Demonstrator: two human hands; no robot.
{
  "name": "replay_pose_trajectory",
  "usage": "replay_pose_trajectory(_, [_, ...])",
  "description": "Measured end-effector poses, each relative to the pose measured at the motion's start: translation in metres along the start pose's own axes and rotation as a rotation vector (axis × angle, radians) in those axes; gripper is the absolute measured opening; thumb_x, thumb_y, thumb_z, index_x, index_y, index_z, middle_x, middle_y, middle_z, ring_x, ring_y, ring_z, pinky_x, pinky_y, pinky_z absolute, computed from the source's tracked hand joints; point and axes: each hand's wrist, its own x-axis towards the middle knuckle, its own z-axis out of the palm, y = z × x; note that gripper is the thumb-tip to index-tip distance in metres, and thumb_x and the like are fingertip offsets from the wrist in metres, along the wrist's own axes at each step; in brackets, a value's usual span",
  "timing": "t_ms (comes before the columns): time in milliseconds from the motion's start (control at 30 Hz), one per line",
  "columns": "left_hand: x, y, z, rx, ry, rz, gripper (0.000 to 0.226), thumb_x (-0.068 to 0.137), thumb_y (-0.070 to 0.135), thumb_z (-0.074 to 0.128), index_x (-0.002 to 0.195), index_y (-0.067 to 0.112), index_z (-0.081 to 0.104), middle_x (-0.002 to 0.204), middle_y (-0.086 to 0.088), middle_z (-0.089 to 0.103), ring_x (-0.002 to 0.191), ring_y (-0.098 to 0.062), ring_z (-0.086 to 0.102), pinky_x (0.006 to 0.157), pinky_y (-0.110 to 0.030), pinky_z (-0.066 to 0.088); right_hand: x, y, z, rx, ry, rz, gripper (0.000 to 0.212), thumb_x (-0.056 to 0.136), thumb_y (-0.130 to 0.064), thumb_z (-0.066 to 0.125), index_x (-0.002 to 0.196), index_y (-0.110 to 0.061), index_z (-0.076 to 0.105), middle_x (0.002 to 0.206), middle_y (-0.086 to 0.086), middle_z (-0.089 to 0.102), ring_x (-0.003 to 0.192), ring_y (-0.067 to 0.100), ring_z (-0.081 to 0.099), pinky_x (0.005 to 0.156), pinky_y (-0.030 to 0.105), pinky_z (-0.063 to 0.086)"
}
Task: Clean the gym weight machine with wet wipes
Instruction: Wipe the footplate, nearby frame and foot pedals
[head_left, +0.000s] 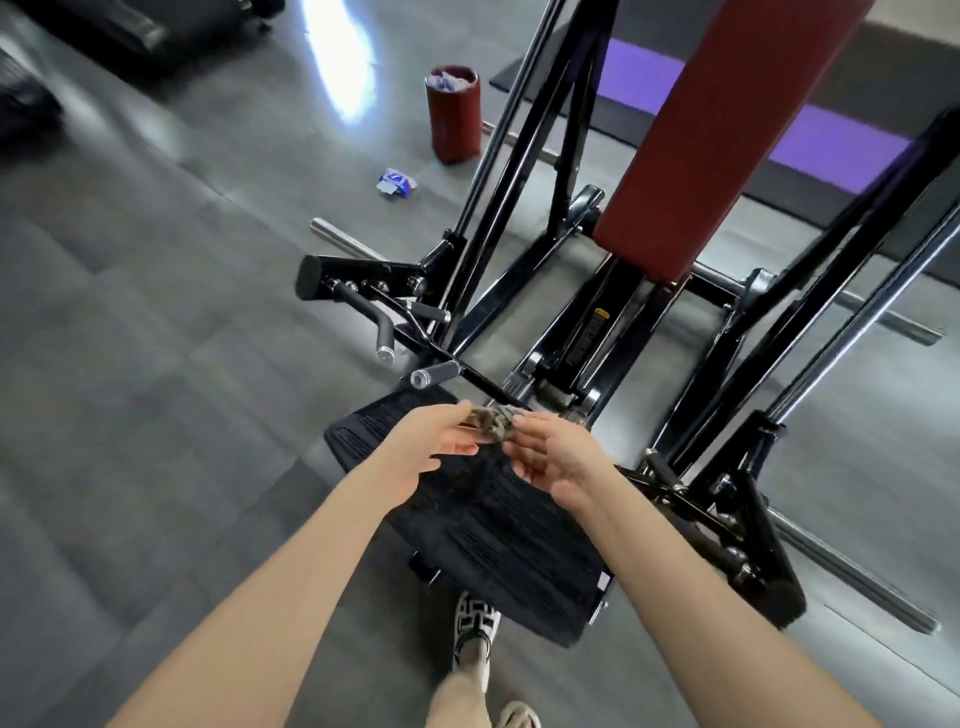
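Observation:
A dirty, crumpled wet wipe (492, 423) is held between both hands above the machine's black ribbed footplate (498, 530). My left hand (431, 447) pinches its left end. My right hand (553, 460) holds its right end with curled fingers. The black-framed weight machine (519, 208) with its dark red pad (691, 156) rises ahead. Its padded handles (436, 371) stick out to the left of the footplate.
A dark red bin (453, 114) stuffed with used wipes stands on the grey floor. A blue-and-white wipes packet (397, 183) lies near it. A purple mat (810, 130) lies at the back right. My foot (475, 639) stands beside the footplate's near edge.

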Motion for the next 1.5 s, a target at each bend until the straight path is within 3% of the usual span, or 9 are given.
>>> replay_pose_trajectory(133, [-0.036, -0.017, -0.053, -0.048, 0.049, 0.018, 0.031, 0.090, 0.034, 0.055, 0.118, 0.021, 0.060, 0.100, 0.002, 0.073, 0.092, -0.016, 0.065, 0.094, -0.041, 0.031, -0.020, 0.018, 0.054, -0.025, -0.069, 0.004, 0.015, 0.090, -0.007, 0.054, 0.100, -0.012, 0.063, 0.074, 0.005, 0.065, 0.050, 0.008, 0.060, 0.047, 0.020, 0.042])
replay_pose_trajectory(233, [-0.052, -0.024, -0.100, -0.048, 0.052, 0.048, 0.023, 0.087, 0.034, 0.060, 0.106, 0.023, 0.065, 0.094, 0.006, 0.074, 0.088, -0.013, 0.066, 0.094, -0.039, 0.034, -0.027, 0.026, 0.102, -0.054, -0.114, -0.012, 0.014, 0.090, -0.007, 0.053, 0.098, -0.013, 0.064, 0.074, 0.004, 0.065, 0.051, 0.008, 0.059, 0.048, 0.020, 0.042])
replay_pose_trajectory(400, [-0.057, -0.028, -0.221, -0.074, 0.156, 0.173, 0.007, 0.080, 0.018, 0.071, 0.085, 0.014, 0.068, 0.084, -0.002, 0.068, 0.069, -0.005, 0.061, 0.056, -0.007, 0.042, -0.014, 0.035, 0.222, -0.134, -0.152, -0.041, 0.017, 0.093, -0.023, 0.054, 0.085, -0.013, 0.065, 0.063, 0.000, 0.067, 0.054, 0.011, 0.059, 0.052, 0.023, 0.039])
replay_pose_trajectory(500, [-0.049, -0.029, -0.310, -0.075, 0.221, 0.229, 0.010, 0.073, 0.015, 0.078, 0.074, 0.014, 0.068, 0.073, -0.001, 0.064, 0.064, -0.005, 0.057, 0.064, -0.012, 0.040, 0.007, 0.044, 0.311, -0.111, -0.141, -0.029, 0.016, 0.092, -0.025, 0.056, 0.091, -0.011, 0.064, 0.063, 0.001, 0.067, 0.054, 0.013, 0.059, 0.050, 0.024, 0.040])
replay_pose_trajectory(733, [-0.030, -0.017, -0.488, -0.056, 0.326, 0.248, 0.010, 0.078, 0.000, 0.071, 0.086, 0.002, 0.065, 0.070, 0.000, 0.059, 0.048, 0.011, 0.052, 0.053, -0.001, 0.037, 0.055, 0.057, 0.488, -0.112, -0.213, 0.076, 0.016, 0.090, -0.023, 0.056, 0.095, -0.009, 0.064, 0.067, 0.004, 0.066, 0.045, 0.011, 0.056, 0.047, 0.022, 0.039])
replay_pose_trajectory(833, [-0.007, -0.002, -0.543, -0.037, 0.342, 0.269, 0.019, 0.078, 0.000, 0.071, 0.096, 0.002, 0.065, 0.081, -0.006, 0.062, 0.071, -0.003, 0.059, 0.056, -0.001, 0.040, 0.084, 0.047, 0.541, -0.084, -0.220, 0.104, 0.017, 0.089, -0.021, 0.057, 0.099, -0.009, 0.064, 0.063, 0.002, 0.068, 0.050, 0.011, 0.059, 0.051, 0.022, 0.041])
replay_pose_trajectory(1000, [0.054, 0.050, -0.620, 0.040, 0.359, 0.348, 0.022, 0.078, -0.004, 0.069, 0.093, 0.008, 0.059, 0.073, -0.001, 0.057, 0.054, 0.006, 0.053, 0.056, -0.006, 0.041, 0.150, -0.001, 0.615, 0.016, -0.210, 0.112, 0.008, 0.088, -0.015, 0.058, 0.089, -0.011, 0.065, 0.063, 0.002, 0.069, 0.050, 0.010, 0.063, 0.045, 0.021, 0.044])
replay_pose_trajectory(1200, [0.162, 0.143, -0.708, 0.160, 0.365, 0.373, 0.012, 0.075, 0.011, 0.076, 0.077, 0.015, 0.065, 0.073, 0.002, 0.066, 0.067, -0.009, 0.059, 0.065, -0.014, 0.045, 0.249, -0.096, 0.696, 0.059, -0.216, 0.085, 0.010, 0.088, -0.013, 0.057, 0.082, -0.012, 0.066, 0.056, 0.001, 0.066, 0.049, 0.010, 0.063, 0.047, 0.023, 0.042])
replay_pose_trajectory(1500, [0.323, 0.315, -0.806, 0.199, 0.268, 0.379, 0.003, 0.084, 0.012, 0.067, 0.081, 0.012, 0.067, 0.073, 0.005, 0.066, 0.067, 0.000, 0.060, 0.066, -0.009, 0.044, 0.396, -0.259, 0.792, 0.167, -0.162, 0.069, 0.012, 0.090, -0.011, 0.054, 0.084, -0.012, 0.064, 0.056, -0.001, 0.066, 0.047, 0.007, 0.062, 0.058, 0.023, 0.042])
